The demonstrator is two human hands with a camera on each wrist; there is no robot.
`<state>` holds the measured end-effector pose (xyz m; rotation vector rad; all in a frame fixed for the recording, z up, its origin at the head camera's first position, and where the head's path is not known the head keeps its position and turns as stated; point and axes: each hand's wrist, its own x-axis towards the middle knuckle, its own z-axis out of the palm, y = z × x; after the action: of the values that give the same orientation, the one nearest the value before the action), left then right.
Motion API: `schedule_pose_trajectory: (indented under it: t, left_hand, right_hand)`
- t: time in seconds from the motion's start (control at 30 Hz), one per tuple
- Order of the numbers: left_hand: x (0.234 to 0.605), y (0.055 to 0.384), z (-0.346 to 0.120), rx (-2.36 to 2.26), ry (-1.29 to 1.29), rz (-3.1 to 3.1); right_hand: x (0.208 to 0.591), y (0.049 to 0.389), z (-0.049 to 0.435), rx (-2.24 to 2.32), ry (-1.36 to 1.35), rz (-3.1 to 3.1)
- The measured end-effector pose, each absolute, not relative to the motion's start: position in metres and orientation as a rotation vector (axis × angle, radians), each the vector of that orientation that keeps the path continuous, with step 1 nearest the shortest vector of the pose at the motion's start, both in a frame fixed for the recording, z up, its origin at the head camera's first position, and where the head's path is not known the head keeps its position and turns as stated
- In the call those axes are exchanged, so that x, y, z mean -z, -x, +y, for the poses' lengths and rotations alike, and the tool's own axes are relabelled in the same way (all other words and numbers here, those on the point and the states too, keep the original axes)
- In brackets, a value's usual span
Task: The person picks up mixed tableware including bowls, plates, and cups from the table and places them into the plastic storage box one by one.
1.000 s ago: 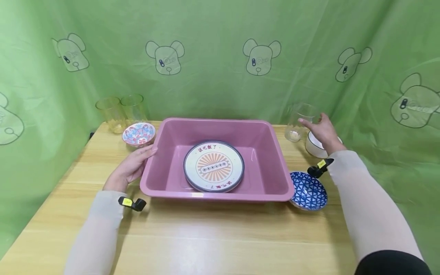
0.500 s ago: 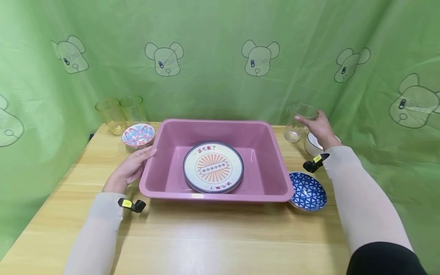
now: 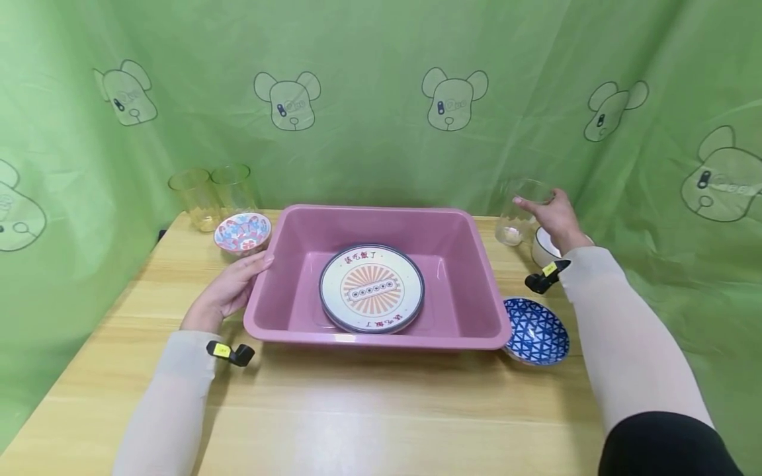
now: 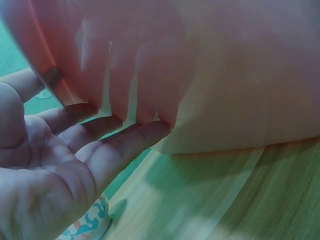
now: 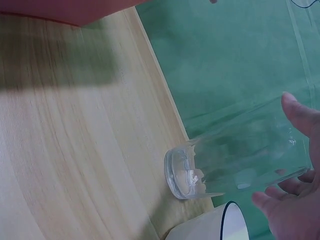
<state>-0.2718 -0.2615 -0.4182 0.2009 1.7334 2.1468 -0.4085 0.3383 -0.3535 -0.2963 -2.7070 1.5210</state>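
A pink plastic tub (image 3: 381, 340) stands mid-table with round patterned plates (image 3: 372, 288) stacked inside. My left hand (image 3: 229, 291) holds its left side; the fingers (image 4: 135, 140) lie along the outer wall, with the thumb at the rim. At the back right, my right hand (image 3: 553, 218) holds a clear drinking glass (image 5: 235, 150) near its top, thumb on one side and fingers on the other. The glass base is at the tabletop near the back edge. A white bowl (image 5: 205, 225) with a dark rim sits beside it, partly hidden by my hand in the head view.
A blue-and-white patterned bowl (image 3: 537, 332) stands by the tub's front right corner. Two yellowish glasses (image 3: 199, 201) and a pink-and-blue patterned bowl (image 3: 242, 233) stand at the back left. A green curtain (image 3: 369, 158) hangs behind the wooden table (image 3: 333, 410).
My right wrist and forearm have shifted slightly, while the fingers stay at the glass. The left hand, tub and plates keep their places.
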Motion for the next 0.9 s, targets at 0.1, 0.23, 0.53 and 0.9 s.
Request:
schedule_pose_trajectory:
  t: [0.1,0.23,0.53,0.9]
  left_hand:
    - [0.418,0.272,-0.261,-2.146,-0.2,1.72]
    - [0.417,0.273,-0.26,-2.144,-0.201,1.709]
    - [0.415,0.273,-0.26,-2.132,-0.212,1.704]
    - [0.415,0.272,-0.265,-2.136,-0.217,1.676]
  right_hand:
    - [0.353,0.409,0.339,-1.518,0.311,-2.714]
    - [0.353,0.409,0.341,-1.515,0.327,-2.71]
    - [0.348,0.402,0.341,-1.46,0.333,-2.737]
    - [0.334,0.398,0.337,-1.42,0.261,-2.745]
